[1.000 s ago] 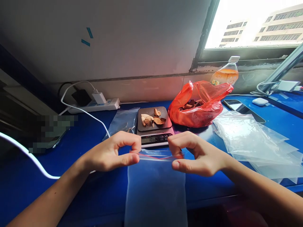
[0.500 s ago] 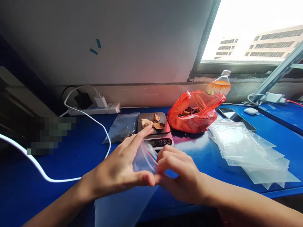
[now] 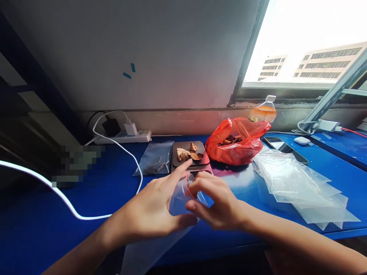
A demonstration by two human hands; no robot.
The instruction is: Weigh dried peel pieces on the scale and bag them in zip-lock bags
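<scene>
The clear bag (image 3: pixel 177 202) is opened, right hand (image 3: pixel 219 200) curled there, grip unclear, left hand (image 3: pixel 146 206) spread; at twelve o'clock, dried pieces (image 3: pixel 183 154) are left unbagged.

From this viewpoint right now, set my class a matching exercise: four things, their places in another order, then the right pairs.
Things:
1. Scale
2. White-capped bottle
3. Overlapping clear bags
4. Red-lined bag

Places:
A. Behind the red sack
B. Between the left hand and right hand
C. On the right, in front of the phone
D. Directly left of the red sack

Pairs: 1-D, 2-A, 3-C, 4-B
</scene>
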